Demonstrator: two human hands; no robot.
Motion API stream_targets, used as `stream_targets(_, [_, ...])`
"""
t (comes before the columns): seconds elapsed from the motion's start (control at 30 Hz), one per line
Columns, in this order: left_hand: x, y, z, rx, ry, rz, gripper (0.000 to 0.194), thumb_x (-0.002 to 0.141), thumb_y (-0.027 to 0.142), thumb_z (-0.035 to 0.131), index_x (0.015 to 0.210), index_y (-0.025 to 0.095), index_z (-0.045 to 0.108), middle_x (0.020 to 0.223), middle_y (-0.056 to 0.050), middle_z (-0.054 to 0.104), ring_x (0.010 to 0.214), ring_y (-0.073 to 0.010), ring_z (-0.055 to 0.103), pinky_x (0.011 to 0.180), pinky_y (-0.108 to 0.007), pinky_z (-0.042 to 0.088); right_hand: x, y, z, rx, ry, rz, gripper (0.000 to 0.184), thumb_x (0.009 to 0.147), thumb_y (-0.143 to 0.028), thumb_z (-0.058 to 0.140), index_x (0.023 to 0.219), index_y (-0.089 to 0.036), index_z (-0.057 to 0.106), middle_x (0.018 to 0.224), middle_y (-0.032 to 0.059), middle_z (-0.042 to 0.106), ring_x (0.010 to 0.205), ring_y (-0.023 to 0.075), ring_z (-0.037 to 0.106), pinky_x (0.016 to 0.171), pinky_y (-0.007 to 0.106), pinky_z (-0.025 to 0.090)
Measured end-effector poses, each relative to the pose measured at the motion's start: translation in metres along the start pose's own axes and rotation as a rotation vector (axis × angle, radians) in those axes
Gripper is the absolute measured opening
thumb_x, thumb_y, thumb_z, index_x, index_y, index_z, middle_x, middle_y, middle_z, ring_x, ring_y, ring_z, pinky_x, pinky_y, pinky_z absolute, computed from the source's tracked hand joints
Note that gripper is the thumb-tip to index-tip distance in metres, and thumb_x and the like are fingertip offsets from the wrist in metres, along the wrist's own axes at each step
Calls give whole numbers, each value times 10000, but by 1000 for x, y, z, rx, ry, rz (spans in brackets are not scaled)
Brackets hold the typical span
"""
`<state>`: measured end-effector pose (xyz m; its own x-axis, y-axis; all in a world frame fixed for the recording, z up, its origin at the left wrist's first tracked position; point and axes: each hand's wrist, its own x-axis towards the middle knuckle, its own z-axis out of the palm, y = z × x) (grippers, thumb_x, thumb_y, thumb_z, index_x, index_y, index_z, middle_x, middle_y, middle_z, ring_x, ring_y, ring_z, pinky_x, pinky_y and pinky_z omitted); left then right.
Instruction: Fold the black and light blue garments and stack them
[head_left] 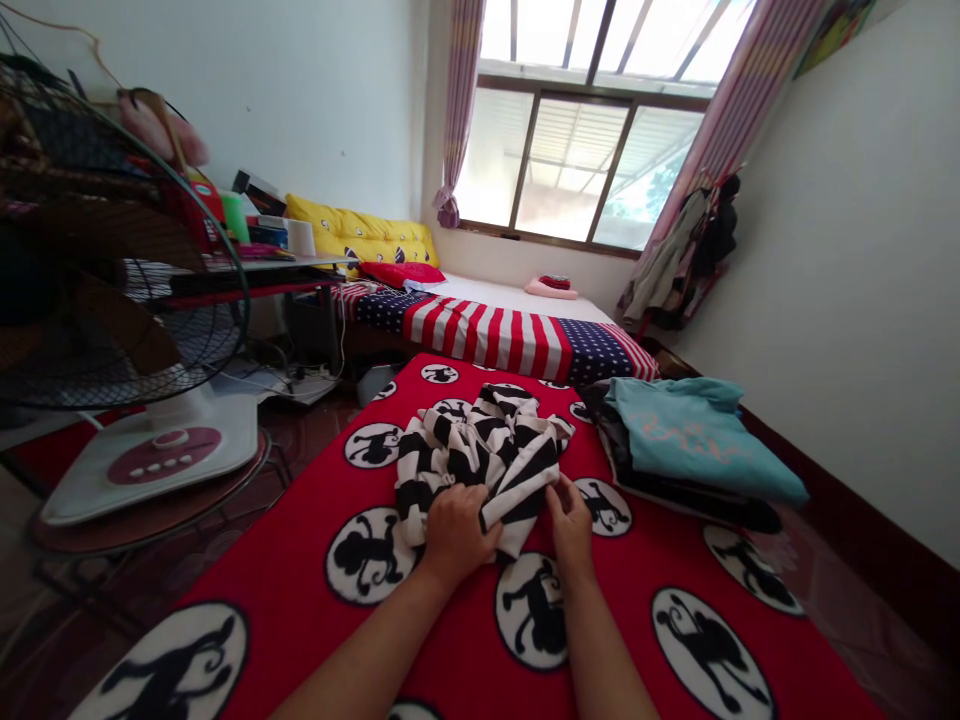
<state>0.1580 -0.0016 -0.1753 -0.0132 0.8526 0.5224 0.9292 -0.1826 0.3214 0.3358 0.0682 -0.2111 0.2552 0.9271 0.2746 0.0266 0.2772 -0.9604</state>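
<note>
A crumpled black-and-white striped garment [480,445] lies on a red blanket [300,560] printed with black monkey figures in white ovals. My left hand [456,535] is closed on the garment's near edge, fingers curled into the cloth. My right hand [570,520] pinches the same edge a little to the right. Both forearms reach in from the bottom of the view.
A pile of folded clothes topped by a teal shirt [697,440] sits to the right on the blanket. A standing fan [112,300] is at the left on a stool. Beyond are a stars-and-stripes bed cover [495,335], a cluttered desk [255,265] and a window [577,170].
</note>
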Motion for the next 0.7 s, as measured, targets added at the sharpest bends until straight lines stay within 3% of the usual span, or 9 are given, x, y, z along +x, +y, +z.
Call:
stream_targets(0.27, [0, 1, 2, 10, 14, -3, 113, 709, 291, 589, 782, 207, 566, 757, -44, 599, 792, -245, 588, 709, -339, 392, -3, -4, 1, 23, -7, 20, 484, 721, -443, 655, 1098, -144, 607, 1104, 137, 691, 1051, 280, 634, 960, 442, 468])
stream_targets(0.47, [0, -4, -2, -40, 79, 22, 92, 701, 263, 591, 749, 206, 537, 734, -48, 583, 763, -248, 571, 685, -347, 397, -4, -6, 1, -8, 48, 52, 568, 732, -536, 643, 1126, -131, 594, 1168, 160, 657, 1124, 288, 598, 998, 425, 442])
stream_targets(0.6, [-19, 13, -12, -235, 129, 213, 102, 705, 267, 584, 715, 208, 502, 696, -49, 578, 709, -225, 556, 646, -339, 396, -3, -2, -3, 95, 85, 149, 673, 786, -637, 544, 1247, -148, 531, 1212, 160, 639, 1088, 287, 626, 901, 412, 510])
stream_targets(0.7, [-53, 43, 2, -349, 16, 423, 155, 688, 286, 612, 658, 214, 479, 622, -21, 576, 598, -178, 540, 541, -307, 345, 1, 1, -9, 117, 5, 145, 670, 853, -655, 413, 1288, -157, 517, 1154, 153, 674, 1013, 281, 664, 817, 406, 545])
